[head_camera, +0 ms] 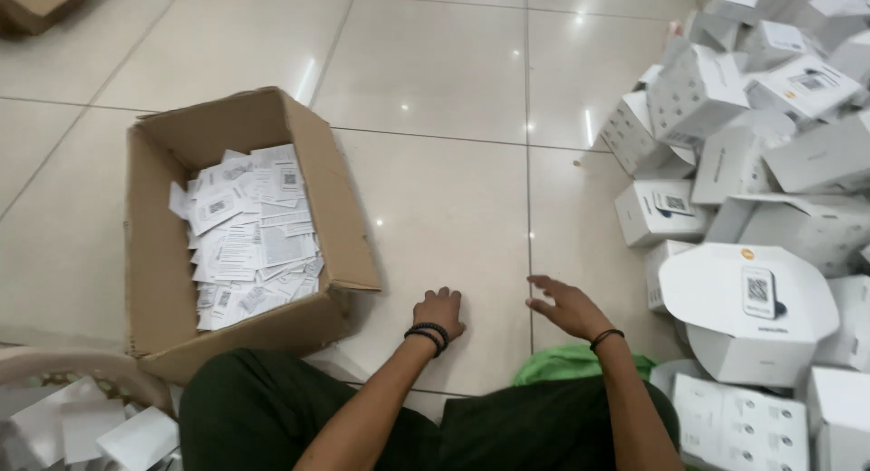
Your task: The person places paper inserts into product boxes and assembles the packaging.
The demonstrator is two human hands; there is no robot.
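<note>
My left hand [440, 309] rests on the floor tiles with fingers curled under, holding nothing I can see. My right hand [564, 305] hovers just above the floor with fingers spread, empty. Both wrists wear black bands. An open brown cardboard box [160, 258] lies to the left of my left hand, filled with several white paper leaflets [249, 235]. A pile of white small cartons [761, 154] sits to the right, the nearest one an open white carton [748, 303] beside my right hand.
Glossy beige floor tiles [435, 181] lie between box and pile. A green cloth [566, 362] lies by my legs in dark trousers. A pale basket rim [63, 362] with white papers is at bottom left. Another brown box corner [36, 1] is top left.
</note>
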